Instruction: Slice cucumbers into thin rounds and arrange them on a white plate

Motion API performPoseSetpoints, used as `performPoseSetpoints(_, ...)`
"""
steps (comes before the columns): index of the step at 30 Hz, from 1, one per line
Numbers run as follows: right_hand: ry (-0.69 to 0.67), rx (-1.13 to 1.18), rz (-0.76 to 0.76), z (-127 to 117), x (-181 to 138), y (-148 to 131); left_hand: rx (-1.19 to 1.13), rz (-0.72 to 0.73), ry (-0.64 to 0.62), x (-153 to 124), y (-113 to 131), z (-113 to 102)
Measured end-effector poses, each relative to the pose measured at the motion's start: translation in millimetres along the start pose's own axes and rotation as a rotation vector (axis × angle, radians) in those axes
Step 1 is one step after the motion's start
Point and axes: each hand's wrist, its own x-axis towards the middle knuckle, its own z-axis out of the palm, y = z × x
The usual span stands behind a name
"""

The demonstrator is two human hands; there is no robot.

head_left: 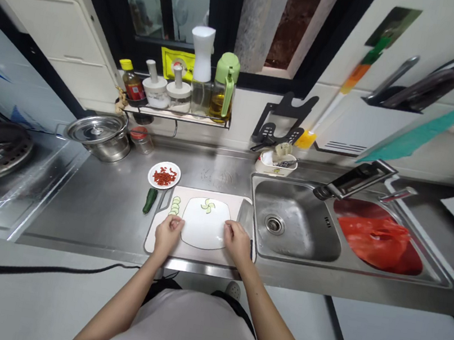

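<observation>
A white squarish plate (204, 228) lies on the pale cutting board (191, 252). Thin green-edged cucumber slices (207, 206) form a pinwheel near its far edge. At the plate's left rim, my left hand (168, 234) has its fingers closed in a pinch. My right hand (237, 241) pinches the opposite rim. More cucumber slices (175, 205) are lined up on the board just beyond my left hand. A knife (246, 216) lies along the board's right side, its handle partly hidden by my right hand. Left of the board rests a dark green cucumber piece (149, 200).
A small plate of chopped red pieces (164, 175) sits behind the cucumber piece. The steel pot (106, 138) and red-lidded jar (141, 139) stand at back left. To the right is a double sink (291, 253) with a red plastic bag (374, 237). A bottle shelf (179, 116) hangs behind.
</observation>
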Motion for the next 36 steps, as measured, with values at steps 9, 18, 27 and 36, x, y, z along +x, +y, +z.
performPoseSetpoints(9,0.054,-0.004,0.044,-11,-16,12,0.176,-0.047,0.069,1,-25,-30)
performPoseSetpoints(18,0.034,-0.004,0.047,-8,-23,6,0.33,-0.067,0.077,7,-32,-34)
performPoseSetpoints(27,0.03,-0.009,0.044,-9,-27,9,0.358,-0.074,0.07,13,-27,-31)
performPoseSetpoints(36,0.006,-0.016,0.055,-7,-27,9,0.387,-0.077,0.067,17,-23,-25)
